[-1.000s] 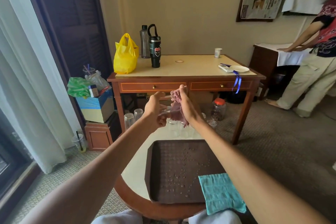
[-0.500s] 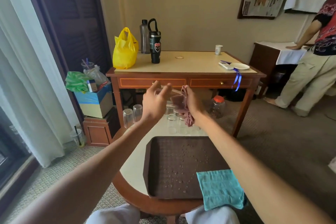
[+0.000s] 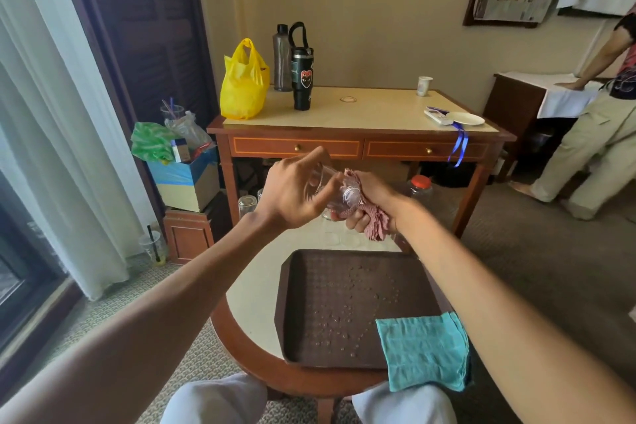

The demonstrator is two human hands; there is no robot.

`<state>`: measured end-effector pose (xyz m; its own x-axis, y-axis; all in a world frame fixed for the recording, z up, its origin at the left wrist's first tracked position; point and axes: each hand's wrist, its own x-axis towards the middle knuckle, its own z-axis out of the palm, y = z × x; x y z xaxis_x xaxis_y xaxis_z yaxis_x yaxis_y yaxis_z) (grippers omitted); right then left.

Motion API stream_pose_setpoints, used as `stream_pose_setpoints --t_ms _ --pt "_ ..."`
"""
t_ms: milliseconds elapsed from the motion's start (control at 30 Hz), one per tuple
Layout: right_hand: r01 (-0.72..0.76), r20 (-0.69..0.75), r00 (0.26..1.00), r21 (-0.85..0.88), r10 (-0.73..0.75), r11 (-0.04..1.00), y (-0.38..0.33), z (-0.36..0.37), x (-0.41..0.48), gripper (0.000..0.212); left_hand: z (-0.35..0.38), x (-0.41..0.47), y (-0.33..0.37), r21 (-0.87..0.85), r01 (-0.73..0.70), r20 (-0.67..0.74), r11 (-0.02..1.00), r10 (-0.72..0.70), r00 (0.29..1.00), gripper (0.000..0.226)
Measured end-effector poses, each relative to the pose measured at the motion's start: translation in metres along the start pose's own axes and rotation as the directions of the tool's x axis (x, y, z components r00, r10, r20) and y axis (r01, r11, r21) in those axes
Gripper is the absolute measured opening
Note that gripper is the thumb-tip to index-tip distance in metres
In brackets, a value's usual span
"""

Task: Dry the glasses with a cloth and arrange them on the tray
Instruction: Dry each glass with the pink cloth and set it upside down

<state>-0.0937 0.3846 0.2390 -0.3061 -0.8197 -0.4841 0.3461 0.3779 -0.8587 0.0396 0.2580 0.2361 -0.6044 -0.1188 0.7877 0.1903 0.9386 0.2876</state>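
A teal cloth drapes the near corner of the droplet-speckled tray on the round bench. Beyond, above its far edge, the left grip curls round a tilted glass, and the right grip clutches a pink cloth against the glass's end

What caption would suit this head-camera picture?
Left hand holds a clear glass tumbler; right hand holds a pink cloth against it, beyond a droplet-speckled brown tray.
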Motion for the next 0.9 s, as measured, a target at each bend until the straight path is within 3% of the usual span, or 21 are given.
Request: stream_pose_setpoints --t_ms 100,200,267,367,467,633,800,900 --pt "0.278 -0.223 0.935 -0.022 -0.276 0.96 0.006 0.017 0.001 0.059 0.009 0.001 -0.005 -0.168 0.248 -0.019 0.954 -0.255 0.967 0.035" --pt "0.546 -0.407 0.725 -0.15 -0.555 0.824 0.019 0.032 0.008 0.071 0.02 0.007 -0.009 -0.403 0.603 0.035 0.689 -0.647 0.762 0.061" --pt "0.569 -0.519 0.61 -0.238 -0.598 0.787 0.022 0.039 0.016 0.072 0.024 0.01 -0.01 -0.451 0.674 0.028 0.584 -0.746 0.665 0.072" --pt "0.604 -0.568 0.475 -0.345 -0.672 0.719 0.018 0.047 0.021 0.057 0.026 0.009 -0.007 -0.376 0.662 -0.091 0.648 -0.737 0.669 0.046" --pt "0.633 -0.466 0.556 -0.3 -0.688 0.714 0.024 0.051 0.023 0.046 0.024 0.005 -0.01 -0.262 0.63 -0.201 0.731 -0.68 0.705 0.039" --pt "0.561 -0.498 0.516 -0.418 -0.697 0.714 0.04 0.041 0.032 0.051 0.018 0.002 -0.017 -0.073 0.548 -0.252 0.833 -0.547 0.798 0.036" --pt "0.565 -0.481 0.554 -0.382 -0.679 0.731 0.049 0.033 0.038 0.05 0.01 -0.002 -0.024 0.036 0.498 -0.218 0.866 -0.48 0.85 0.029" --pt "0.533 -0.463 0.637 -0.313 -0.616 0.786 0.052 0.02 0.039 0.042 0.0 -0.001 -0.034 0.127 0.548 -0.192 0.827 -0.522 0.831 0.036"
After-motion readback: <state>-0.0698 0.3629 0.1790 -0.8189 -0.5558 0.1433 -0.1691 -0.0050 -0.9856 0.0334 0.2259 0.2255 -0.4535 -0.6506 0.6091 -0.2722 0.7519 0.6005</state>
